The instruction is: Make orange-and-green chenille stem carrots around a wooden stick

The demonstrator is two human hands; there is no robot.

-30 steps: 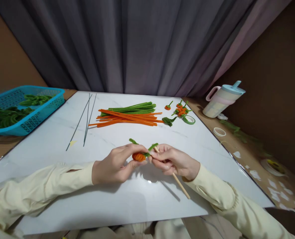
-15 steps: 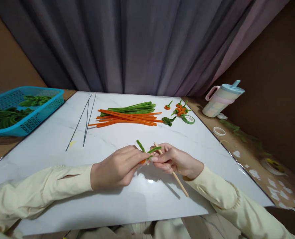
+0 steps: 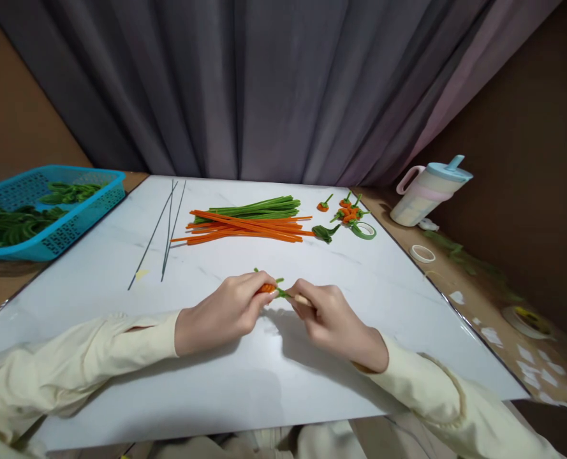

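Change: both hands have drawn closer and moved a little away from the body since a second ago; the stick, which stuck out toward the body before, is now almost hidden under the right hand
Left hand [image 3: 226, 311]: fingers pinched on the orange coil [image 3: 266, 288]; thumb and forefinger close round it; wrist rests on the table [image 3: 120, 382]
Coil: held just above the table, between the two hands; green ends [image 3: 279, 290] come out of it toward the right hand
Right hand [image 3: 333, 319]: clenched round the stick [image 3: 302, 299]; only a short pale tip shows between thumb and forefinger; the tip points at the coil, touching or nearly touching, I cannot tell which
Beyond the hands: a bundle of orange stems [image 3: 245, 228] and green stems [image 3: 259, 206] lies side by side; thin wires [image 3: 166, 223] lie to the left of it
Far right: small finished pieces [image 3: 347, 213] and a tape roll [image 3: 364, 229] lie near the table edge; a cup [image 3: 429, 190] stands off the table
Far left: a basket [image 3: 73, 217] holds green pieces
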